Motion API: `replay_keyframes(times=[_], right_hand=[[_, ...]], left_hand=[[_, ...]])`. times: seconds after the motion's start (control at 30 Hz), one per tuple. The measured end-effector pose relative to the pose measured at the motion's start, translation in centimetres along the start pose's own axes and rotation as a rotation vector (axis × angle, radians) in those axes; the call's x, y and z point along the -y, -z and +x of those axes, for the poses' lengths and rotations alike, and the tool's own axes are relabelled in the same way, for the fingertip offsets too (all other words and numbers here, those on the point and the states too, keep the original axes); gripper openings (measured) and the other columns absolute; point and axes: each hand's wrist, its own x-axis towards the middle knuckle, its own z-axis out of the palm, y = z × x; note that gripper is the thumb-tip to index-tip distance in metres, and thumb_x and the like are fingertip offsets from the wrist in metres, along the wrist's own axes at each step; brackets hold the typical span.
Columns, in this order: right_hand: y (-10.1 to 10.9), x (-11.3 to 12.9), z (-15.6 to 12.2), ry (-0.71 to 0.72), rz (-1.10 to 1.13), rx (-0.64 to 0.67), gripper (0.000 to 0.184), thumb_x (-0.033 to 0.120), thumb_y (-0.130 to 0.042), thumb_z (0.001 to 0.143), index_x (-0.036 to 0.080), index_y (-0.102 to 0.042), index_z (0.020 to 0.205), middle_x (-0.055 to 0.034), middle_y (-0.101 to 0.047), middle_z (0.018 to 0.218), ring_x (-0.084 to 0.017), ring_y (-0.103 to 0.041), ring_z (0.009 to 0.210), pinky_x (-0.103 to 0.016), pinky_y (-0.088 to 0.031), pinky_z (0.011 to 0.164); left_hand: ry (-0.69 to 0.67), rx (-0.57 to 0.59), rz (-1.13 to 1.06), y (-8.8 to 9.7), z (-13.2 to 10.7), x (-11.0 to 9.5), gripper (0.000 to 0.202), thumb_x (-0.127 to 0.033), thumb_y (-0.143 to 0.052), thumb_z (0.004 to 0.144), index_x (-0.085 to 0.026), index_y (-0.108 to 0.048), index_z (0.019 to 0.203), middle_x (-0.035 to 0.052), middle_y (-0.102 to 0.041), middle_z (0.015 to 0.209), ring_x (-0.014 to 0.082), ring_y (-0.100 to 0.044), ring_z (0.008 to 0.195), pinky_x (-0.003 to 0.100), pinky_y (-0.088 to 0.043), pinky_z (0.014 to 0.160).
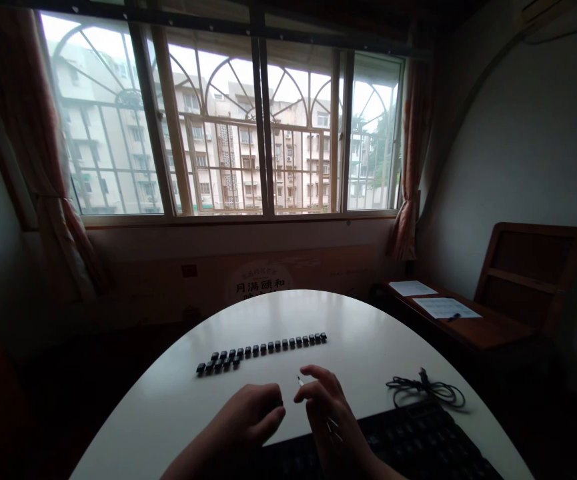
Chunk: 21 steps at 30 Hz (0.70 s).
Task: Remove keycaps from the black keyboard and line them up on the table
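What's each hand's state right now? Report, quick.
Left hand: closed, apparently on a small dark piece.
Right hand: fingers bent, holding a slim pale tool.

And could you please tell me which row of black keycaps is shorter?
The front row of keycaps, lower in the picture: it has only five, while the back row runs much farther right.

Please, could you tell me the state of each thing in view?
Left hand: curled, contents unclear
Right hand: holding slender tool
Keycaps: loose, in two rows
Keyboard: partly out of frame
Cable: loosely coiled
Curtains: gathered aside
Window: middle apparently open
Papers: lying flat
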Motion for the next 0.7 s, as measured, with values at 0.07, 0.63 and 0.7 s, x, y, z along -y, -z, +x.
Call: replay_keyframes(times=[0.07, 0.63, 0.7], right_hand=[[-0.1, -0.4, -0.1, -0.018, -0.050, 0.023, 0.021, 0.028, -0.039, 0.101, 0.027, -0.059, 0.100, -0.0066, -0.048, 0.134, -0.024, -0.048, 0.123, -0.040, -0.047, 0.098], [0.3, 0.5, 0.4, 0.086, -0.013, 0.055, 0.024, 0.009, -0.038, 0.094, 0.024, -0.054, 0.101, -0.0037, -0.064, 0.095, -0.018, -0.059, 0.089, -0.031, -0.048, 0.079], [0.4, 0.6, 0.4, 0.071, -0.012, 0.063, 0.023, 0.008, -0.038, 0.093, 0.023, -0.054, 0.099, -0.0031, -0.063, 0.089, -0.017, -0.058, 0.082, -0.028, -0.046, 0.072]], left_hand=[[0.028, 0.008, 0.015, 0.1, -0.1, -0.3, 0.028, -0.041, -0.046, 0.091, -0.017, -0.054, 0.081, -0.0006, -0.056, 0.073, 0.0125, -0.045, 0.064, 0.024, -0.034, 0.057], [0.090, 0.020, 0.063, 0.2, 0.1, 0.1, 0.027, -0.041, -0.046, 0.090, -0.017, -0.056, 0.081, 0.0003, -0.057, 0.075, 0.0144, -0.048, 0.066, 0.025, -0.035, 0.059], [0.088, 0.022, 0.057, 0.2, 0.1, 0.2, 0.028, -0.042, -0.047, 0.090, -0.017, -0.056, 0.081, 0.0001, -0.057, 0.075, 0.0141, -0.048, 0.066, 0.025, -0.035, 0.059]])
